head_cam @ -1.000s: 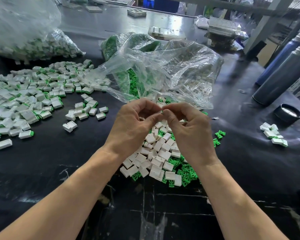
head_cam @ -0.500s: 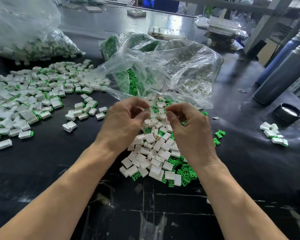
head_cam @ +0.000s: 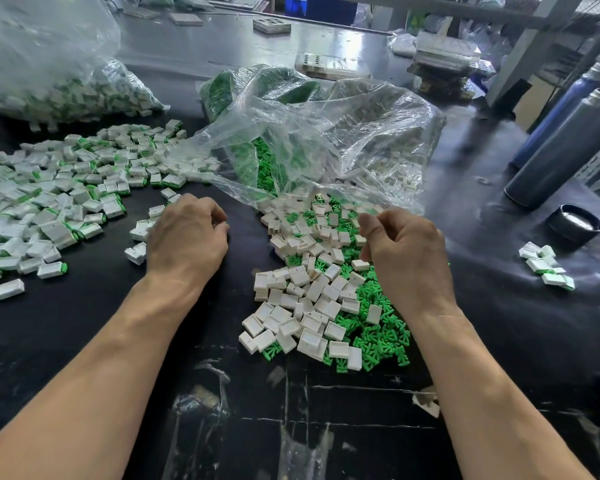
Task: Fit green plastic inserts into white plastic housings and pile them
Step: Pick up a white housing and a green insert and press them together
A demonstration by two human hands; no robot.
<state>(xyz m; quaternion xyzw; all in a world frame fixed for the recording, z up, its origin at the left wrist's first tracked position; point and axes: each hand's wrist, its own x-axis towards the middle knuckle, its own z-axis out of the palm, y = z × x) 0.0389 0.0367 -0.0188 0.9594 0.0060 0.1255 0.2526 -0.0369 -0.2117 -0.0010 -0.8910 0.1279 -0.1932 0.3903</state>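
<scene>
A: Hundreds of finished pieces [head_cam: 59,188] piled left; left hand [head_cam: 187,237] at the pile's edge, fingers curled, contents can't tell.
B: Right hand [head_cam: 404,251] over loose white housings [head_cam: 302,306] and green inserts [head_cam: 378,334], curled, apparently empty. Likely between cycles; next, pick a fresh pair.

Clutter along the far and right sides of a glossy black worktable [head_cam: 84,341]

A round black lid [head_cam: 576,227] lies flat near the right edge, just in front of two dark blue-grey cylinders [head_cam: 568,147] that lean side by side. At the far edge sit a flat grey block with square holes [head_cam: 271,25], a blue plastic crate [head_cam: 329,6] behind it, and a grey metal frame [head_cam: 520,46] to the right.
</scene>
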